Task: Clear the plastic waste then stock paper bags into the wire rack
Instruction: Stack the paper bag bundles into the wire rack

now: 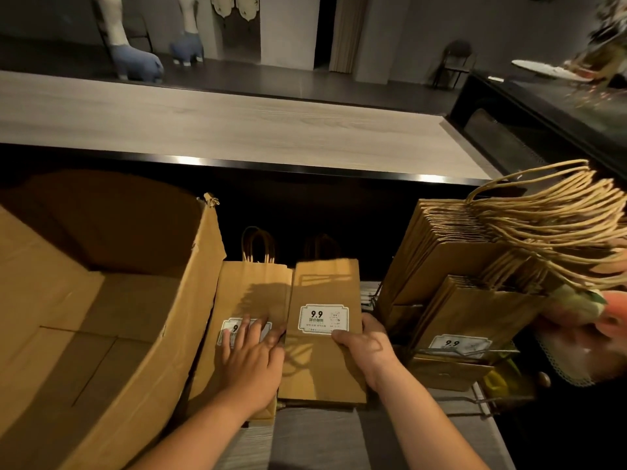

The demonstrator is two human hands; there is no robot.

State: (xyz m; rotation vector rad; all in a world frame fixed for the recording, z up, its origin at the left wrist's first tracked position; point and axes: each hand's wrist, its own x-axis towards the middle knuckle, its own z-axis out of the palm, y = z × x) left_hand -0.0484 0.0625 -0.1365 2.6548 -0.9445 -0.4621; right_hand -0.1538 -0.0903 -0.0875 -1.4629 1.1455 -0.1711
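Left hand [252, 351]: we press spread fingers flat on the left bag stack [251, 300], covering its label.
Right hand [364, 347]: we pinch the right bag stack [322, 364] at its edge, thumb on top.
Label [323, 318]: "9.9" readable, smaller print unclear.
Wire rack [475, 351]: right, full of bags [475, 310], front label "9.9".
Cardboard box [101, 300]: left, open.
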